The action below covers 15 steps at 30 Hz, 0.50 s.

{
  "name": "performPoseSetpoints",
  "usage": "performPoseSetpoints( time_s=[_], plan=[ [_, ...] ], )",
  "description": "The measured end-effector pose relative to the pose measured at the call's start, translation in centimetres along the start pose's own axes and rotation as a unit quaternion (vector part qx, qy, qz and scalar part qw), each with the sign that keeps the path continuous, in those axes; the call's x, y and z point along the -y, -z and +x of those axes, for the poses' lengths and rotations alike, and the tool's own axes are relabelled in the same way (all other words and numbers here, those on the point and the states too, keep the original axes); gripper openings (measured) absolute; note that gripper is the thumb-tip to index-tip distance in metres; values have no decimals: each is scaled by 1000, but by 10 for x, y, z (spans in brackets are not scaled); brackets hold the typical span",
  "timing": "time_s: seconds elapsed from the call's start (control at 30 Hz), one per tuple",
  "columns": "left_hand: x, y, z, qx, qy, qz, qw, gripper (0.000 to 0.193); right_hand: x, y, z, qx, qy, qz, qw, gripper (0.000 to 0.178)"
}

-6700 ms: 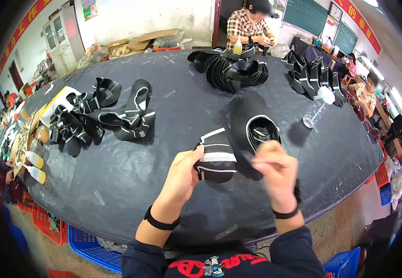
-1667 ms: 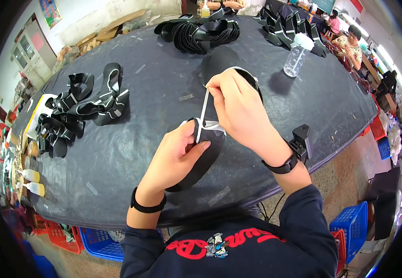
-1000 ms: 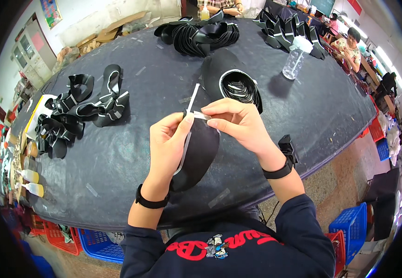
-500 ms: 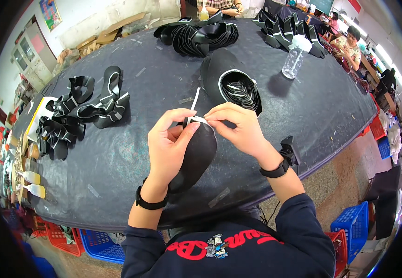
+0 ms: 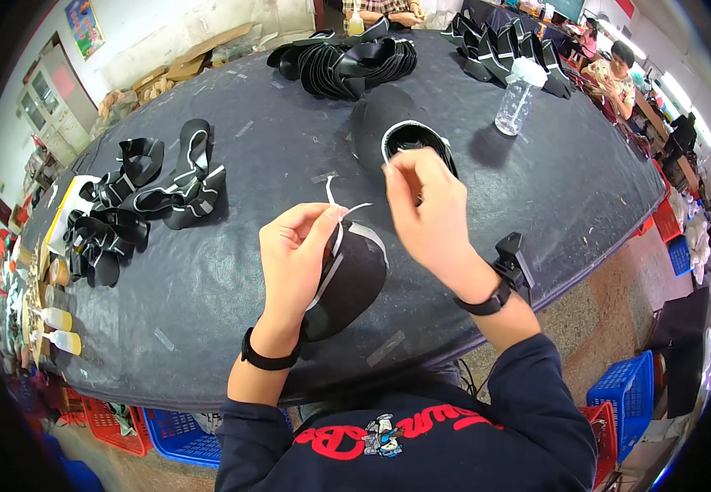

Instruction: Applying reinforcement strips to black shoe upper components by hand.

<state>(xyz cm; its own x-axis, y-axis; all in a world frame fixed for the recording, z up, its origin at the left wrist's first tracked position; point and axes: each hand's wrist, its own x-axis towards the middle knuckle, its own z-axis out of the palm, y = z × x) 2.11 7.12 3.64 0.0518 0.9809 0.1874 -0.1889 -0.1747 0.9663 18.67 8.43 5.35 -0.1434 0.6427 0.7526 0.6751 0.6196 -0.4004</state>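
Black oval piece [image 5: 349, 279] pinched at its rim by left hand [image 5: 296, 246]; right hand [image 5: 425, 209] open above.

Black curved fabric piece [image 5: 347, 275] — pale strip edging, loose ends upward — above table's near edge.

One head-worn fisheye (left of two) looks steeply down, close over the black table [image 5: 232, 271].

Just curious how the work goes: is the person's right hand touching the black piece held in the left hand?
Apart. The head view shows dark table between the raised right hand and the black piece gripped by the left hand.
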Motion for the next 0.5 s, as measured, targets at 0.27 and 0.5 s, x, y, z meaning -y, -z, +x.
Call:
performPoseSetpoints(
  time_s=[0.27, 0.5],
  plan=[
    [5, -1, -3, 4, -43, -5, 999, 10, -15, -12, -18, 169, -398, 505, 747, 36],
    [3, -1, -2, -5, -61, 34, 998, 10, -5, -19, -19, 67, -389, 593, 702, 13]
  ],
)
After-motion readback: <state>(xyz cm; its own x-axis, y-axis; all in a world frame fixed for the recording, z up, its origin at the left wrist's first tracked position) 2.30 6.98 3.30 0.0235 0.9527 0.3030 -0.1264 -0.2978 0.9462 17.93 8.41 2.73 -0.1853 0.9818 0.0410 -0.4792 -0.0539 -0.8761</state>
